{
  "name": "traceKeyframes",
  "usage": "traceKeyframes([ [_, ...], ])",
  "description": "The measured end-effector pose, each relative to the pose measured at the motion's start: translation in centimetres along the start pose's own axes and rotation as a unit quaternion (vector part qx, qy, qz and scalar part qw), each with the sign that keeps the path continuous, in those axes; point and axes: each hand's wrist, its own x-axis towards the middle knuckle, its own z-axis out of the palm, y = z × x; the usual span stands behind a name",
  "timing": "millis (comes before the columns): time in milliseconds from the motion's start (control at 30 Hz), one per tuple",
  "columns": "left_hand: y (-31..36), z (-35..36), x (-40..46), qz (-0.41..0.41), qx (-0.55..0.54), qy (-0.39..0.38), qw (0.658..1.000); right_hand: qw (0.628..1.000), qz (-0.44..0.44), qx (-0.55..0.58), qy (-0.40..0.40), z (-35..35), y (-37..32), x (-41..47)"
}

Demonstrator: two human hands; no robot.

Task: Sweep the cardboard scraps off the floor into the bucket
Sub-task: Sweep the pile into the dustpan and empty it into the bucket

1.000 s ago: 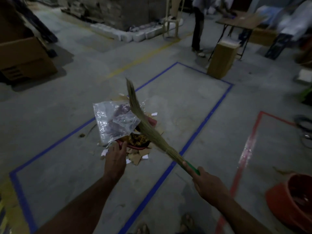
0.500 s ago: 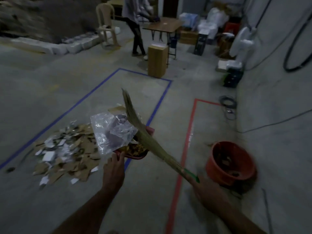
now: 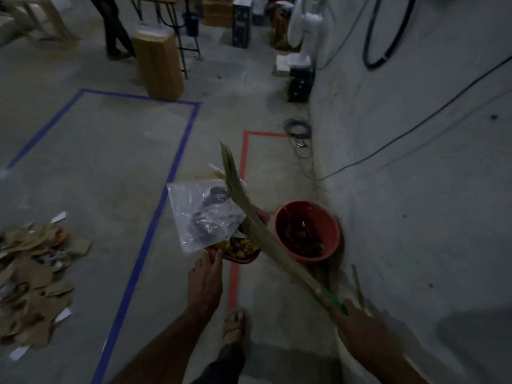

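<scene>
Head view, left grip (image 3: 205, 284) holding dustpan (image 3: 241, 252), bucket (image 3: 307, 231) just right

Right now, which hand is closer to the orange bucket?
The left hand, though not by much: it holds the dustpan just left of the bucket. The right hand grips the broom handle below it.

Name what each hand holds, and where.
Left hand holds the red dustpan by its near rim; right hand grips the broom at its green handle.
</scene>
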Motion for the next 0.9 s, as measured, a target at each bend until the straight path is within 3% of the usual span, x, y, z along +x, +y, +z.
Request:
traceKeyframes([
  [100, 3.9, 2.6, 3.8, 0.044, -0.002, -0.027, 0.999, 0.994, 0.054, 0.026, -0.095, -0.6, 3.6, 2.0],
  [167, 6.6, 4.1, 6.5, 0.066, -0.013, -0.053, 0.996, 0.994, 0.079, -0.022, -0.077, 0.8, 6.3, 2.4],
  [267, 10.5, 7.0, 9.9, 0.088, -0.005, -0.078, 0.993, 0.985, 0.104, 0.057, -0.124, 0.7, 9.3, 4.4],
  [367, 13.9, 11.2, 13.3, 0.110, 0.014, -0.103, 0.989, 0.985, 0.113, 0.033, -0.124, 3.2, 13.5, 5.9],
  [533, 20.0, 17.6, 19.0, 0.134, 0.040, -0.153, 0.978, 0.982, 0.161, 0.048, -0.084, 6.1, 18.4, 10.7],
  [633, 22.7, 22.0, 22.7, 0.114, 0.056, -0.171, 0.977, 0.986, 0.155, -0.001, -0.054, 9.5, 21.6, 15.4],
  [700, 24.2, 25.3, 24.9, 0.100, 0.074, -0.179, 0.976, 0.982, 0.140, 0.019, -0.122, 11.3, 23.5, 18.4],
  [733, 24.8, 26.6, 25.8, 0.101, 0.087, -0.181, 0.974, 0.972, 0.188, 0.043, -0.136, 12.8, 24.7, 19.5],
  [767, 25.5, 27.4, 26.7, 0.110, 0.102, -0.182, 0.972, 0.973, 0.194, 0.055, -0.110, 14.8, 25.5, 20.7],
  [900, 27.2, 29.7, 28.7, 0.164, 0.083, -0.162, 0.970, 0.958, 0.211, 0.097, -0.165, 17.1, 26.1, 22.7],
])
